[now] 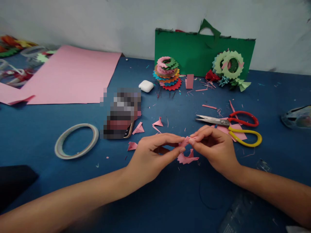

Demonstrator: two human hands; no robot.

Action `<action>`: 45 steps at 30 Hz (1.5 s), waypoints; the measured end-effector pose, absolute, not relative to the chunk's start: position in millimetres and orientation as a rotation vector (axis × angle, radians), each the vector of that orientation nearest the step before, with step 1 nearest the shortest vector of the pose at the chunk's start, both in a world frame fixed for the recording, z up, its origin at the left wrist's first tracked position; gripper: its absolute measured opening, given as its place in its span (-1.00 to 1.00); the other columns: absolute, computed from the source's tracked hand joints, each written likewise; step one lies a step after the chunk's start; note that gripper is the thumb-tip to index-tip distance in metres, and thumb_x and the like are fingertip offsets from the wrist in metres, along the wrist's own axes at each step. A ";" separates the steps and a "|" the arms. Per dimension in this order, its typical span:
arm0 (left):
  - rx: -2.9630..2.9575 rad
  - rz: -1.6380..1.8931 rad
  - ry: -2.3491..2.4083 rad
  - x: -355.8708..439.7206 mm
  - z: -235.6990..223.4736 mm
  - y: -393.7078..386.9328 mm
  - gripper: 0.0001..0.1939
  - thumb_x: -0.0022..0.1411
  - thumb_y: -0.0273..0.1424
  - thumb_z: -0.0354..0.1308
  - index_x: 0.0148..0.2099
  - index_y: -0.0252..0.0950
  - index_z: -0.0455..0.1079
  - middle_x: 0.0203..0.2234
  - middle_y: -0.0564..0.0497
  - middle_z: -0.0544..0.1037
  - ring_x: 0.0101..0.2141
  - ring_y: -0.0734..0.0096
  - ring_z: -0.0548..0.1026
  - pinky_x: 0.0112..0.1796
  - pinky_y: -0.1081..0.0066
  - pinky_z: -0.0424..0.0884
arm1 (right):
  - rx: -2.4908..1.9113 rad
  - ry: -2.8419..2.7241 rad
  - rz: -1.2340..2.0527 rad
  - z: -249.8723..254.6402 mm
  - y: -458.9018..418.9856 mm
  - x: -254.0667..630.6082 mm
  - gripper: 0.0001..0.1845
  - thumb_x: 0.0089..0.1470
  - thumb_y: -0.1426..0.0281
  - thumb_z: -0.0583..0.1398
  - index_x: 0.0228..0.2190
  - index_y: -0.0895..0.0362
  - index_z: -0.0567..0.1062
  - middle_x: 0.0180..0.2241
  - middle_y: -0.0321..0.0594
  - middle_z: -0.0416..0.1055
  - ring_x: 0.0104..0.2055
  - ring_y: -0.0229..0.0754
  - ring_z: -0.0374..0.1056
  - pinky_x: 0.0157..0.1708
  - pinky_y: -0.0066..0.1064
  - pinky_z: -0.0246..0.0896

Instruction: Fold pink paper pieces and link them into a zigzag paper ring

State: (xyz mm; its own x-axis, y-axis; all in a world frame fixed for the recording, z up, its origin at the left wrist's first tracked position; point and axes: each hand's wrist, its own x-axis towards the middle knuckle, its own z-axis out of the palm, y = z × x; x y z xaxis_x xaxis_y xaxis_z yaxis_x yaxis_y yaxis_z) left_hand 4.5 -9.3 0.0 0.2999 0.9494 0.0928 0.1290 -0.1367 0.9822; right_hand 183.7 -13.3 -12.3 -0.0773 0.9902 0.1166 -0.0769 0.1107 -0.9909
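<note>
Between the fingertips of my left hand (157, 152) and my right hand (213, 145) is a small folded piece of pink paper (185, 141). Both hands pinch it, thumb against forefinger. Just below, a curved pink paper strip with a zigzag edge (187, 158) lies near my fingers; whether it joins the held piece I cannot tell. Left of my left hand lies a folded pink paper piece (132, 146), with others (138, 128) (158, 122) farther back. Scissors with one red and one yellow handle (224, 122) rest behind my right hand, partly over pink paper (240, 131).
A tape roll (57, 147) and a blurred-out phone (121, 113) lie to the left, a large pink sheet (75, 77) behind them. Near the wall stand a green board (194, 48), stacked colourful paper rings (167, 72) and pale green rings (218, 63). A white case (146, 86) sits mid-table.
</note>
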 end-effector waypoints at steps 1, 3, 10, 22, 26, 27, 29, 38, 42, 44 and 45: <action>1.511 1.003 1.033 4.8 -1.0 -9.8 -0.78 0.05 -0.54 0.29 -0.24 -0.14 0.53 -0.33 0.15 0.62 -0.32 0.55 0.56 -0.35 0.72 0.50 | -1.026 -1.279 1.200 -12.2 -13.7 183.6 -0.88 -0.06 0.52 0.28 -0.51 0.10 0.45 -0.45 -0.35 0.40 -0.37 -0.34 0.38 -0.40 -0.51 0.39; 1.480 1.026 1.015 5.3 -2.8 -10.6 -0.79 0.05 -0.55 0.29 -0.27 -0.15 0.53 -0.33 0.15 0.61 -0.30 0.54 0.55 -0.32 0.69 0.50 | -1.012 -1.300 1.176 -12.3 -14.3 183.4 -0.86 -0.06 0.55 0.28 -0.51 0.10 0.45 -0.46 -0.36 0.36 -0.38 -0.36 0.36 -0.40 -0.54 0.37; 1.353 1.069 0.997 8.4 -5.7 -11.7 -0.84 0.01 -0.56 0.31 -0.32 -0.22 0.53 -0.36 0.08 0.60 -0.31 0.48 0.54 -0.32 0.59 0.51 | -1.000 -1.321 1.155 -14.3 -14.9 183.2 -0.86 -0.04 0.56 0.27 -0.50 0.10 0.44 -0.46 -0.36 0.33 -0.37 -0.36 0.34 -0.40 -0.54 0.33; 1.387 1.016 1.069 8.3 -7.1 -13.6 -0.86 0.06 -0.46 0.29 -0.25 -0.27 0.52 -0.34 -0.01 0.57 -0.34 0.40 0.53 -0.42 0.54 0.51 | -1.013 -1.350 1.167 -13.0 -14.8 184.7 -0.86 -0.05 0.56 0.25 -0.50 0.10 0.42 -0.45 -0.35 0.31 -0.38 -0.34 0.32 -0.41 -0.53 0.33; 1.416 1.045 1.038 10.1 -7.9 -15.4 -0.86 0.06 -0.46 0.29 -0.26 -0.28 0.52 -0.37 -0.02 0.57 -0.35 0.39 0.53 -0.42 0.51 0.51 | -1.005 -1.336 1.152 -14.5 -16.9 183.8 -0.86 -0.06 0.55 0.26 -0.49 0.09 0.43 -0.46 -0.35 0.32 -0.41 -0.34 0.32 -0.45 -0.52 0.35; 1.409 1.055 1.028 10.3 -8.4 -15.9 -0.86 0.06 -0.47 0.29 -0.26 -0.28 0.52 -0.38 -0.01 0.56 -0.35 0.40 0.53 -0.41 0.51 0.51 | -1.000 -1.317 1.165 -14.8 -17.5 183.4 -0.87 -0.05 0.54 0.27 -0.49 0.09 0.43 -0.45 -0.35 0.33 -0.40 -0.34 0.34 -0.45 -0.52 0.37; 1.390 1.066 1.012 10.3 -9.4 -16.4 -0.86 0.06 -0.48 0.29 -0.26 -0.26 0.52 -0.38 0.00 0.56 -0.35 0.42 0.52 -0.40 0.52 0.51 | -0.994 -1.279 1.201 -15.1 -18.3 182.8 -0.88 -0.05 0.52 0.28 -0.48 0.09 0.44 -0.44 -0.34 0.37 -0.36 -0.33 0.38 -0.43 -0.53 0.40; 1.554 1.050 0.971 5.0 -9.3 -11.1 -0.84 0.10 -0.53 0.24 -0.23 -0.26 0.52 -0.34 0.00 0.56 -0.32 0.45 0.52 -0.39 0.56 0.50 | -1.115 -1.275 1.360 -8.0 -7.3 188.7 -0.82 -0.15 0.42 0.37 -0.45 0.12 0.47 -0.44 -0.31 0.53 -0.42 -0.26 0.48 -0.42 -0.46 0.46; 1.735 1.057 0.912 2.3 -9.6 -7.5 -0.82 0.11 -0.58 0.20 -0.22 -0.27 0.52 -0.32 -0.02 0.55 -0.33 0.47 0.52 -0.40 0.57 0.50 | -1.148 -1.362 1.403 -5.1 -3.9 191.4 -0.81 -0.18 0.41 0.38 -0.46 0.12 0.50 -0.46 -0.30 0.53 -0.43 -0.24 0.49 -0.38 -0.45 0.48; 1.760 1.082 0.891 1.5 -9.7 -6.4 -0.80 0.11 -0.59 0.20 -0.21 -0.27 0.52 -0.32 -0.02 0.55 -0.34 0.50 0.52 -0.38 0.58 0.50 | -1.141 -1.390 1.399 -3.3 -3.6 192.6 -0.83 -0.16 0.41 0.37 -0.42 0.11 0.52 -0.44 -0.30 0.54 -0.42 -0.24 0.50 -0.37 -0.45 0.48; 1.755 1.093 0.897 1.2 -9.6 -6.0 -0.79 0.11 -0.60 0.20 -0.21 -0.27 0.52 -0.33 -0.01 0.55 -0.34 0.50 0.52 -0.38 0.59 0.50 | -1.146 -1.403 1.396 -2.2 -3.6 193.4 -0.83 -0.13 0.41 0.35 -0.40 0.10 0.53 -0.43 -0.30 0.54 -0.41 -0.24 0.50 -0.38 -0.46 0.48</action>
